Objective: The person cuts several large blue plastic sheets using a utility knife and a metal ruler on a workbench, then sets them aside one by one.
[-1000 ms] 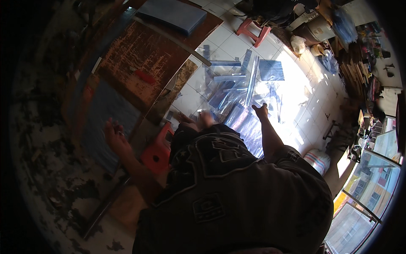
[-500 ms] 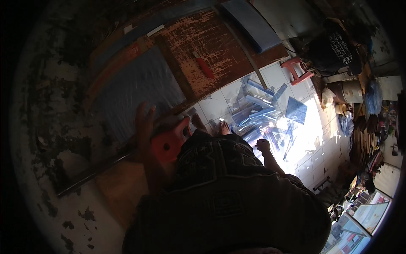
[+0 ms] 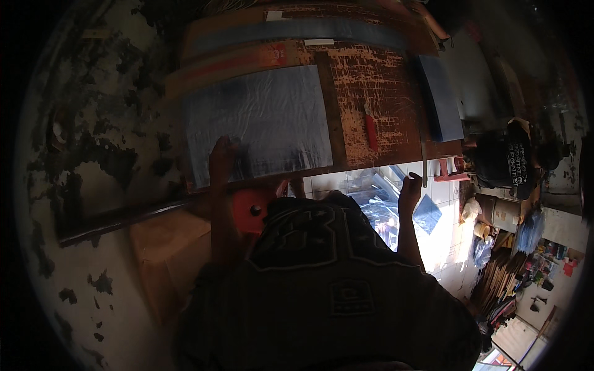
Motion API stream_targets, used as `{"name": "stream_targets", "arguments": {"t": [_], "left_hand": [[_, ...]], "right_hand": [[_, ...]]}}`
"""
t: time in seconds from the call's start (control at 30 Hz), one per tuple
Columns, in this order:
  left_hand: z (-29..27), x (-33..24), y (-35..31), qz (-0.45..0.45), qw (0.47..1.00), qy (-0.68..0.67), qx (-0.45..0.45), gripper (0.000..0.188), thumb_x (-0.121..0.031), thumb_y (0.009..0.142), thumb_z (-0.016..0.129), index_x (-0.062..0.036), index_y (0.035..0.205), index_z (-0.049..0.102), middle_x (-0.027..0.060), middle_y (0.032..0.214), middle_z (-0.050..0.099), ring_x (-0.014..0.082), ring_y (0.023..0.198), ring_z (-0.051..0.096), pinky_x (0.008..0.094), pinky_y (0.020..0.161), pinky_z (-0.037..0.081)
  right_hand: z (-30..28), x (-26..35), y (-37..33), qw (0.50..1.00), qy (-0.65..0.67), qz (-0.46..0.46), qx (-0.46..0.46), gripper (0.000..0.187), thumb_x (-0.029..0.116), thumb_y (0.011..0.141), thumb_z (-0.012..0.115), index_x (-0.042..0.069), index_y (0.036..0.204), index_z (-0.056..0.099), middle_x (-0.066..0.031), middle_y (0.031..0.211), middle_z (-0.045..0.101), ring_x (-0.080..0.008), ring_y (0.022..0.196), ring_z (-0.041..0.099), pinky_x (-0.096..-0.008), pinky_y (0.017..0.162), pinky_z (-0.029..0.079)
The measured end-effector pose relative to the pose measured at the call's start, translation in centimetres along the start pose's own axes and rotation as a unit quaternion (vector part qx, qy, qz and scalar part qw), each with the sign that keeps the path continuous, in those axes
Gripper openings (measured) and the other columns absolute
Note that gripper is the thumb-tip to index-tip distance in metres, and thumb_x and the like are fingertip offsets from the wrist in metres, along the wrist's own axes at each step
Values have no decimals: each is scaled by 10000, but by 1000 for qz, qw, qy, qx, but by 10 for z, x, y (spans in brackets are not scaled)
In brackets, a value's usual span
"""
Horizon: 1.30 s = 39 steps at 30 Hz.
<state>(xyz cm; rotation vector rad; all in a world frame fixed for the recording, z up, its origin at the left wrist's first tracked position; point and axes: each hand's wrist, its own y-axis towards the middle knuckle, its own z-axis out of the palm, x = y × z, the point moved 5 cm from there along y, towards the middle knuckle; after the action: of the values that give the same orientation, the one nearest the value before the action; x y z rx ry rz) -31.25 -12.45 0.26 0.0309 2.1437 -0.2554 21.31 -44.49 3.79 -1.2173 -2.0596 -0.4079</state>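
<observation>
Broadly, a worn wooden table [image 3: 383, 80] with flaking red paint fills the upper picture. A large clear plastic sheet [image 3: 260, 117] lies flat on its left half, reaching the near edge. The left hand [image 3: 224, 157] rests on the sheet's near left corner, fingers spread apart and pressing down. The right hand [image 3: 409, 188] is at the table's near right edge, fingers curled together beside a thin metal rod [image 3: 424, 154]. A small red-handled knife [image 3: 370, 130] lies right of the sheet.
</observation>
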Motion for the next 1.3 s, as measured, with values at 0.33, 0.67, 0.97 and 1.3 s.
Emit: {"name": "stream_targets", "arguments": {"t": [0.33,0.67,0.97,1.3], "left_hand": [[78,-28,-13,136,929,343,-11,798,-501,912,599,-76,1518,302,226,1606,152,575,1430,47,730,1083,130],[148,-77,20,246,892,380,-3,747,-521,973,480,-92,1544,257,194,1628,80,484,1475,24,694,1125,56],[219,-134,58,315,869,380,43,704,-514,1005,422,-84,1539,264,243,1602,134,450,1481,82,646,1152,81],[256,-165,66,287,879,379,29,713,-547,1007,396,-112,1551,243,310,1584,62,453,1484,37,624,1162,68]], "right_hand": [[138,99,59,948,-183,-230,122,724,357,786,790,34,1320,423,-267,1212,487,-478,984,599,-533,793,529],[138,100,73,961,-164,-200,97,439,274,842,695,55,1151,474,-229,1111,535,-467,931,614,-563,743,513],[110,72,97,974,-136,-168,64,340,235,821,714,30,1051,570,-194,972,605,-382,815,651,-495,689,525],[74,47,168,977,-161,-138,-30,367,242,836,699,38,1114,574,-188,982,627,-374,817,663,-481,699,532]]}}
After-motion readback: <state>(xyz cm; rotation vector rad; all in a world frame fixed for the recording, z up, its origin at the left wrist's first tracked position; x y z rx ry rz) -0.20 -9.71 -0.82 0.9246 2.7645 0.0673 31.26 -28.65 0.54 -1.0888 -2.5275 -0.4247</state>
